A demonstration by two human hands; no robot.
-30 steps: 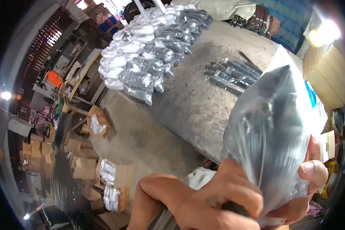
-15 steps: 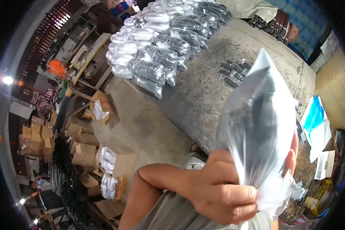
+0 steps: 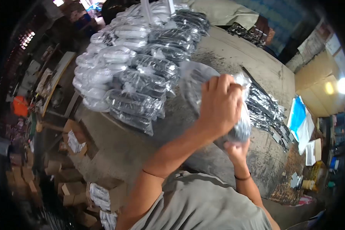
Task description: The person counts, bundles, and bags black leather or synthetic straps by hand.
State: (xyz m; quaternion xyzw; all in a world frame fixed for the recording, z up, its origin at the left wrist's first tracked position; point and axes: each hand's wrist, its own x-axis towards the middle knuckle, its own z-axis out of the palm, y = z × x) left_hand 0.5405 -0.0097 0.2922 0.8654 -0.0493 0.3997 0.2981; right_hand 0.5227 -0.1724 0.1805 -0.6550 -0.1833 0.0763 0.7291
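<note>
A clear plastic bag (image 3: 193, 78) with dark contents is held over the table, tilted, between my two hands. My left hand (image 3: 220, 103) is closed on the gathered upper part of the bag, knuckles up. Below and to the right, my right hand (image 3: 237, 149) grips the bag's lower rounded end, its fingers partly hidden behind it. Just left of the bag, a large pile of filled bags (image 3: 138, 80) lies on the table (image 3: 272, 65), some with white contents and some with dark. Flat dark strips (image 3: 262, 107) in shiny wrapping lie to the right of my hands.
Open cardboard boxes (image 3: 74, 191) stand on the floor at the lower left, some holding white bundles (image 3: 99, 196). A blue and white plastic sheet (image 3: 301, 122) lies at the table's right edge, near a yellow basket (image 3: 316, 170). A large cardboard piece (image 3: 318, 78) stands at the right.
The bag has moved away from the camera, down over the table, and now tilts between both hands. The view has shifted, bringing the right forearm and the dark strips into sight.
</note>
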